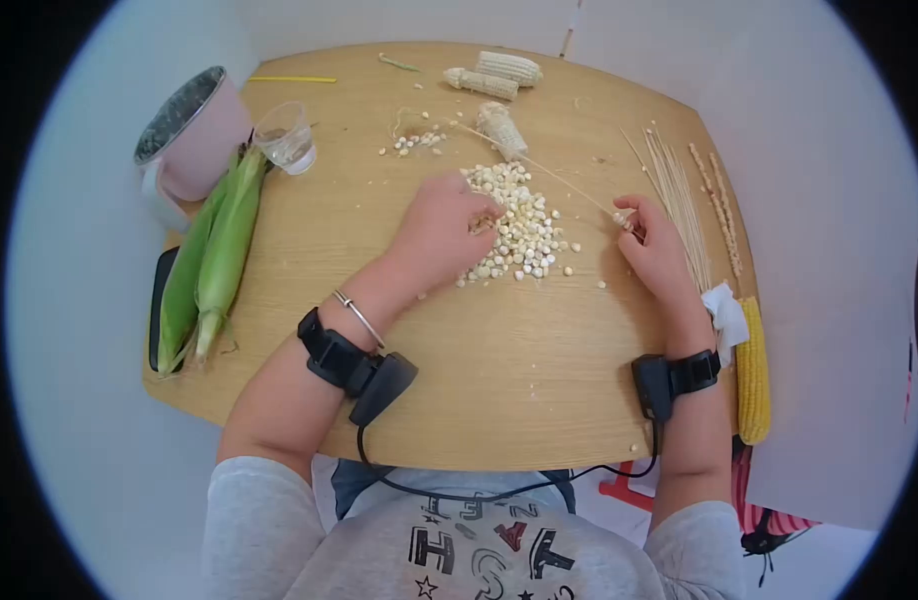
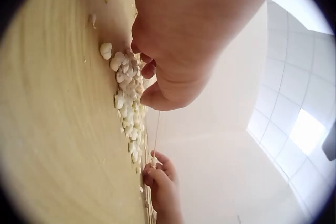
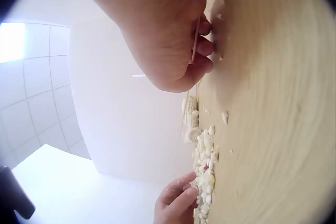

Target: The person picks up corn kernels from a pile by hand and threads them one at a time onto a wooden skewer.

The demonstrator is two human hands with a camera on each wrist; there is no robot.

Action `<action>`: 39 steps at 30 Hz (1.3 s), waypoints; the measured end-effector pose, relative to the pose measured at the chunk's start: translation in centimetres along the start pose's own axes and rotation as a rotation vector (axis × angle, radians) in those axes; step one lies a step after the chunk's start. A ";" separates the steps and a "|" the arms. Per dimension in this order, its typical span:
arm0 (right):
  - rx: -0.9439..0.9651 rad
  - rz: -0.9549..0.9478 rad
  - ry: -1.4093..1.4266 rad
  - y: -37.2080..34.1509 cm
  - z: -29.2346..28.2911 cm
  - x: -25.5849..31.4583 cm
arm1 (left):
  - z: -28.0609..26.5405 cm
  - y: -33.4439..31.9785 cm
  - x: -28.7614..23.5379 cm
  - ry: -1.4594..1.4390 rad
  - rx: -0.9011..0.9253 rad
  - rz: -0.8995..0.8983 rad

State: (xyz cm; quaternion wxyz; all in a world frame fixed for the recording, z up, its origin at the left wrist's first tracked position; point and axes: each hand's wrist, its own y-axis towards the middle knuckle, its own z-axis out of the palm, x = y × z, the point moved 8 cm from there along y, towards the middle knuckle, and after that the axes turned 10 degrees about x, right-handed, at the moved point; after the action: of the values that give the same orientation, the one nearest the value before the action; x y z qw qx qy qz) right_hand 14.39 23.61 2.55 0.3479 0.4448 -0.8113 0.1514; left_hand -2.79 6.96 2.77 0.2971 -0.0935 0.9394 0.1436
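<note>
In the head view, a pile of pale corn kernels (image 1: 527, 225) lies mid-table. My left hand (image 1: 447, 228) is over its left side, thumb and fingers bent down at the kernels; I cannot tell whether a kernel is pinched there. My right hand (image 1: 655, 245), right of the pile, pinches a thin wooden skewer (image 1: 564, 182) near its right end. Several kernels (image 1: 622, 219) sit on the skewer by the fingertips. Its long bare part slants up and left, past a pale corncob (image 1: 501, 130). The left wrist view shows the left fingertips low beside the kernels (image 2: 131, 124).
Two pale cobs (image 1: 484, 83) lie at the back, near scattered kernels (image 1: 419, 141). Skewers (image 1: 674, 190), knobbly tan sticks (image 1: 717, 212), a tissue (image 1: 724, 315) and yellow corn (image 1: 752, 372) line the right. Husked green corn (image 1: 227, 240), a glass (image 1: 289, 145) and pink mug (image 1: 207, 140) stand left.
</note>
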 end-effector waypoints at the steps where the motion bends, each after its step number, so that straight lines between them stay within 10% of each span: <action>1: -0.014 -0.014 0.007 0.0 0.0 0.1 | -0.1 -0.2 -0.3 0.025 -0.036 0.039; 9: -0.028 -0.014 0.022 0.0 0.8 0.2 | -0.7 -0.4 -0.6 0.061 -0.053 0.069; 17: -0.089 0.014 0.065 0.1 -0.2 -0.7 | -0.7 -1.0 6.4 -1.211 -0.244 -0.416; 39: -0.086 0.023 0.042 0.1 -0.3 -1.1 | -0.8 -0.5 7.9 -1.472 -0.246 -0.360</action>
State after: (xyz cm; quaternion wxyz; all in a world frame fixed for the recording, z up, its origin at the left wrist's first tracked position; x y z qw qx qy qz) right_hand 14.84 24.49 1.99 0.3820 0.4166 -0.8147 0.1297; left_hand -9.48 5.52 -1.36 0.8521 -0.1579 0.4470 0.2218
